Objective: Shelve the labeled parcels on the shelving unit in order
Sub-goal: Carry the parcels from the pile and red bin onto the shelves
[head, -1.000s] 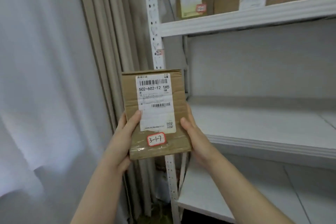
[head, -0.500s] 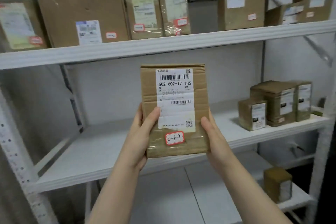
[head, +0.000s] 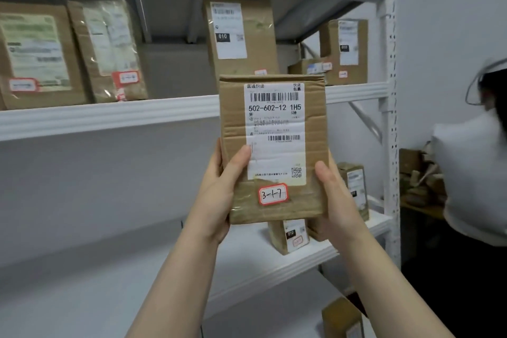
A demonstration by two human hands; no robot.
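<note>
Both hands hold one cardboard parcel (head: pixel 274 148) upright in front of the shelving unit (head: pixel 109 115), not yet on any shelf. The left hand (head: pixel 219 186) grips its left edge with the thumb across the label, and the right hand (head: pixel 333 195) is closed on its right edge. A red-bordered sticker (head: pixel 273 194) low on the parcel reads 3-1-7.

The main risk, I think, is a wrong position. The small stickers on the other parcels are too blurred to read from here, so the order can be misjudged and the parcel can go into a wrong slot. Also the grip is only at the lower half of the parcel, so it may tip forward if one hand lets go early.

Behind the parcel, on the shelf above its lower edge, tall parcels (head: pixel 241 35) stand in a row. Below and right of the parcel, smaller boxes (head: pixel 290 236) sit close together on the middle shelf, and they can be knocked if the parcel is pushed in beside them. Left of the parcel this shelf is bare. Far right of the parcel another person (head: pixel 474 173) stands near the shelf post and may limit the reach on this side.
</note>
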